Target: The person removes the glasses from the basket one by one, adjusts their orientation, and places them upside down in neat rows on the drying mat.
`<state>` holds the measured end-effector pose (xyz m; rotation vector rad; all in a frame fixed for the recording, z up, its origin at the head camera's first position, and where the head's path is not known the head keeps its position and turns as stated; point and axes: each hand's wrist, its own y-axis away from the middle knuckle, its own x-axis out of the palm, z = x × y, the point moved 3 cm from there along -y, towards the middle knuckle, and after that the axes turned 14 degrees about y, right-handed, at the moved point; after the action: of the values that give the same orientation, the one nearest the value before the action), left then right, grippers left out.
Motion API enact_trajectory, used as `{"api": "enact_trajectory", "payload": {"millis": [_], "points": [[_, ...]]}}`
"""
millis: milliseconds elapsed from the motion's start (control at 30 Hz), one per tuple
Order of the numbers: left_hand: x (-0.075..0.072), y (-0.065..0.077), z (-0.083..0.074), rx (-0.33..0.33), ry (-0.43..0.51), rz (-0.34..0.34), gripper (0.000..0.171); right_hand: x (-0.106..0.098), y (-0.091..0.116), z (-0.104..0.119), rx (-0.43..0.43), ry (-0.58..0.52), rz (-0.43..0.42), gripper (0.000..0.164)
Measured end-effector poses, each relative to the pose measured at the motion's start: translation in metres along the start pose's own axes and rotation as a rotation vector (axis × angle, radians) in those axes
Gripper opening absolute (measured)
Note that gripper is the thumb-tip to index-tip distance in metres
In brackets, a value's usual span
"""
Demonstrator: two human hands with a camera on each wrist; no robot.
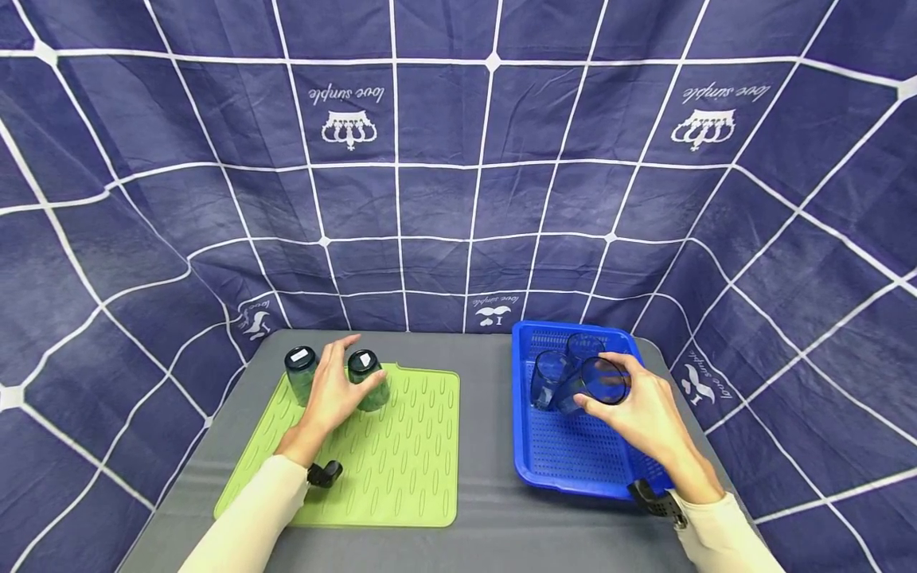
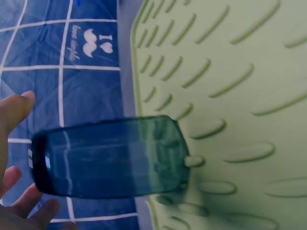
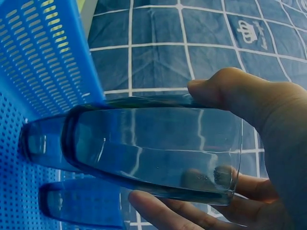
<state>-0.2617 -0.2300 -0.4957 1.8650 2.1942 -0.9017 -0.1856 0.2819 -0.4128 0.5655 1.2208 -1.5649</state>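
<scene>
In the head view, my left hand (image 1: 333, 398) is spread around an upturned blue-tinted drinking glass (image 1: 371, 386) on the green mat (image 1: 408, 446). The left wrist view shows a gap between the thumb and this glass (image 2: 110, 158); whether any other finger touches it, I cannot tell. Left of the hand stands another upturned glass (image 1: 301, 378). My right hand (image 1: 648, 410) grips a third glass (image 3: 158, 148) by its sides near the mouth, with the mouth toward the palm. It is held over the blue basket (image 1: 526, 446), where two more glasses, a nearer one (image 1: 546, 382) and a farther one (image 1: 583, 347), stand.
Mat and basket lie apart on a grey tabletop (image 1: 487, 414), the basket on the right. A dark blue cloth (image 1: 444, 199) with white grid lines hangs behind and on both sides. Raised ribs cover the mat. The basket has perforated walls.
</scene>
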Motion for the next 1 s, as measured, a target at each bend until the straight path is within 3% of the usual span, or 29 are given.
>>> {"api": "enact_trajectory", "payload": {"millis": [367, 533, 767, 1000], "points": [[0.021, 0.004, -0.046, 0.266, 0.056, -0.071, 0.077, -0.001, 0.002, 0.01, 0.0, -0.038, -0.074, 0.079], [0.027, 0.011, -0.067, 0.36, 0.089, -0.066, 0.073, 0.001, 0.0, 0.017, 0.018, -0.147, -0.048, 0.078], [0.034, 0.024, -0.089, 0.391, 0.12, -0.008, 0.073, 0.005, -0.004, 0.029, 0.03, -0.255, -0.007, 0.079], [0.045, 0.032, -0.097, 0.381, 0.159, 0.057, 0.073, 0.008, -0.004, 0.039, 0.033, -0.324, 0.007, 0.08]]}}
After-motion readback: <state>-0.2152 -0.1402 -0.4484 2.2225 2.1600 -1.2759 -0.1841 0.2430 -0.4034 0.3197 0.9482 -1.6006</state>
